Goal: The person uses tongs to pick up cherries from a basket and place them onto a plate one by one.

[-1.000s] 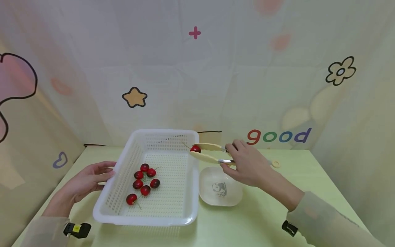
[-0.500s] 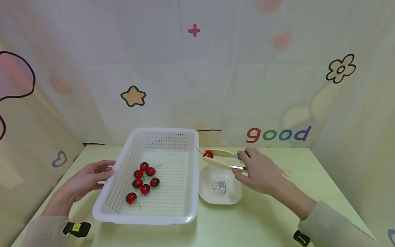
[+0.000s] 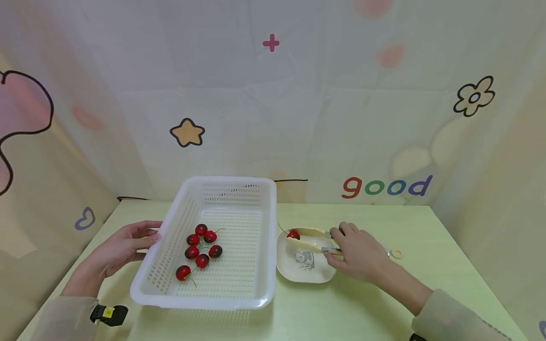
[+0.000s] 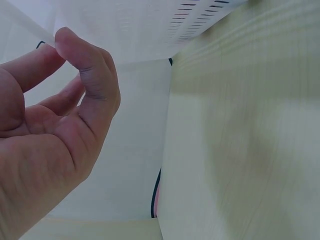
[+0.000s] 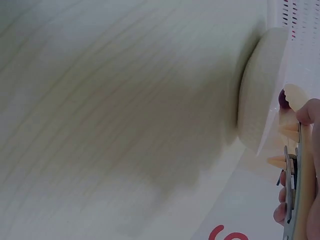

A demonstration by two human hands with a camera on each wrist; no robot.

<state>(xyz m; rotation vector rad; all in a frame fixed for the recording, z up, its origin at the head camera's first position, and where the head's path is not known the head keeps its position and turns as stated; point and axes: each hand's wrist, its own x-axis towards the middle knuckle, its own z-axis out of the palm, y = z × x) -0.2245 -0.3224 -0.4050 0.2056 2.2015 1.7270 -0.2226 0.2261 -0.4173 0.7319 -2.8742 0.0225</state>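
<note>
My right hand (image 3: 358,250) grips a pair of cream-tipped tongs (image 3: 311,246), seen side-on along the metal handle in the right wrist view. Between the tong tips is a red cherry (image 3: 293,234), its stem pointing up and left, over the far left part of a small white dish (image 3: 298,273) with a panda print. With thumb and fingers, my left hand (image 3: 128,246) pinches the left rim of a white plastic basket (image 3: 204,303); the left wrist view shows the thumb and fingers meeting at that rim. Several dark red cherries (image 3: 202,260) lie in the basket's left half.
The basket's right wall stands directly beside the dish on the pale green table (image 3: 384,303). Behind the table hangs a printed curtain (image 3: 273,118). The ring end (image 3: 397,254) of the tongs sticks out behind my right hand.
The tongs with the cherry have moved right, out from over the basket's right rim, then down to the dish. My left hand keeps its place on the basket.
</note>
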